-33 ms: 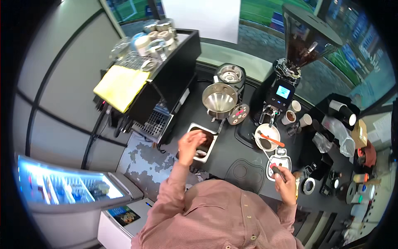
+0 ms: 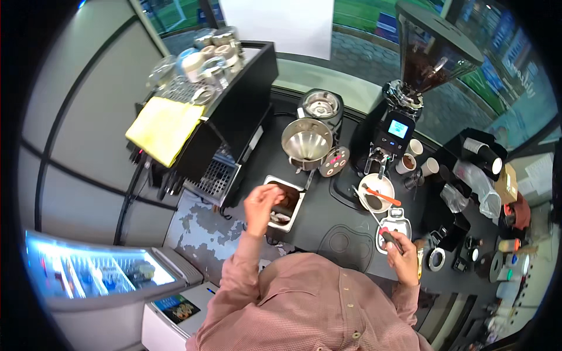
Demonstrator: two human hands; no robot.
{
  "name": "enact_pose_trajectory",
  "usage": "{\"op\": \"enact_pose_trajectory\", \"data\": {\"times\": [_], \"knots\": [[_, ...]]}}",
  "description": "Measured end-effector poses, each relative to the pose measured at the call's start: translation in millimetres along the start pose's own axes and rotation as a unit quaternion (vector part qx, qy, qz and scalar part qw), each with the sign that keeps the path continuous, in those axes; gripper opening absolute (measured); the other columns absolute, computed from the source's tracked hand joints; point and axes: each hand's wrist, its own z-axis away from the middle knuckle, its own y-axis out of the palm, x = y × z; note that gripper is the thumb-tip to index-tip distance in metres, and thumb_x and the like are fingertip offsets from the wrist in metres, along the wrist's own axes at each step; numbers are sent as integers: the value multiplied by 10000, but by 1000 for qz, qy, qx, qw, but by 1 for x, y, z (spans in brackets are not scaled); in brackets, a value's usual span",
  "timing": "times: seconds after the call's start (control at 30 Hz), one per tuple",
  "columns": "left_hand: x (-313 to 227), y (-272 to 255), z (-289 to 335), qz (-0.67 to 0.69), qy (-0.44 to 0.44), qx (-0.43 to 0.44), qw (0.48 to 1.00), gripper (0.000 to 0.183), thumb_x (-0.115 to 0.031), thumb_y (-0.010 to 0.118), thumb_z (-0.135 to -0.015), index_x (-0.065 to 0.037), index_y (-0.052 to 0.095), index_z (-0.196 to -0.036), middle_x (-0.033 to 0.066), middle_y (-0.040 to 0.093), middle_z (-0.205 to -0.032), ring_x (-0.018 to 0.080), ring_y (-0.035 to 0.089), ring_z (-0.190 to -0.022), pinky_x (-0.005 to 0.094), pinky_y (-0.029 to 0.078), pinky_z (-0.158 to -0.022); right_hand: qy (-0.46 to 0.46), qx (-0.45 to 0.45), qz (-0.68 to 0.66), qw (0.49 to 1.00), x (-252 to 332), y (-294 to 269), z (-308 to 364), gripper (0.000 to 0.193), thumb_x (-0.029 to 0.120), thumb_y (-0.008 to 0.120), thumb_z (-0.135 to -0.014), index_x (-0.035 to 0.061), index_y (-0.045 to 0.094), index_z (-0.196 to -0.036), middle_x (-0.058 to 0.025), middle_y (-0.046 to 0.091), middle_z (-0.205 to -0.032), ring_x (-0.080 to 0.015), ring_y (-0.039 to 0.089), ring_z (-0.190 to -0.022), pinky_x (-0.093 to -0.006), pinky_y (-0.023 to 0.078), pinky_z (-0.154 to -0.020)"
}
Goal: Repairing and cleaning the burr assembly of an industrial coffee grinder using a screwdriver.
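Note:
My left hand (image 2: 260, 206) is over the left rim of a steel-rimmed rectangular bin (image 2: 295, 212) set in the counter. Its fingers curl together toward the thumb; whether anything small is between them I cannot make out. Brown matter and a few pale bits lie in the bin. My right hand (image 2: 403, 257) is closed round the dark and red handle of a long thin-shafted tool (image 2: 384, 231). The shaft reaches over to a white bowl (image 2: 384, 182), which holds an orange-handled utensil (image 2: 383, 195). A white tray (image 2: 400, 221) lies below the tool.
A funnel-like steel bowl (image 2: 307, 146) stands beyond the bin. Behind the white bowl rises a coffee grinder (image 2: 397, 131), with paper cups (image 2: 430, 167) to its right. An espresso machine (image 2: 249, 88) with a yellow cloth (image 2: 167, 128) is at left. A dark mat (image 2: 346, 247) lies near my body.
My left hand has shifted slightly left, away from the bin's middle. My right hand keeps its hold on the tool, and the view has moved a little.

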Motion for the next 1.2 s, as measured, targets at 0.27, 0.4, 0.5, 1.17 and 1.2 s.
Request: {"op": "enact_pose_trajectory", "data": {"times": [0.27, 0.4, 0.5, 1.17, 1.2], "knots": [[-105, 34, -84, -30, 202, 88, 975, 85, -69, 725, -990, 12, 702, -989, 30, 656, -854, 72, 590, -678, 213, 478, -597, 26, -67, -75, 995, 29, 32, -28, 368, 204, 724, -996, 12, 630, -1296, -56, 718, -913, -25, 479, -581, -200, 377, -509], [-132, 75, -134, -58, 258, 124, 956, 125, 24, 704, -968, 46, 735, -1087, 94, 704, -1005, 107, 655, -784, 242, 539, -693, 31, -91, -89, 991, 29, 39, -34, 367, 182, 715, -998, -4, 614, -1298, -67, 715, -930, -32, 487, -574, -201, 381, -510], [-137, 95, -163, -54, 213, 127, 967, 147, -12, 735, -964, 46, 723, -1099, 65, 724, -943, 102, 671, -818, 231, 543, -707, 37, -113, -85, 989, 33, 41, -38, 381, 198, 712, -1000, -15, 605, -1297, -65, 706, -920, -36, 492, -571, -203, 387, -511], [-144, 158, -252, -405, 367, 425, 722, 157, -68, 775, -836, -44, 761, -991, 96, 756, -926, 285, 682, -926, 402, 510, -871, 70, -140, -78, 985, 66, 43, -79, 550, 381, 803, -928, -18, 628, -1264, -64, 693, -903, -36, 506, -588, -194, 378, -531], [-146, 159, -252, -406, 365, 426, 722, 157, -68, 775, -836, -44, 761, -991, 96, 756, -926, 285, 682, -926, 402, 510, -871, 73, -139, -79, 984, 68, 42, -81, 550, 381, 803, -928, -18, 628, -1264, -64, 693, -903, -36, 506, -588, -194, 378, -531]]}}
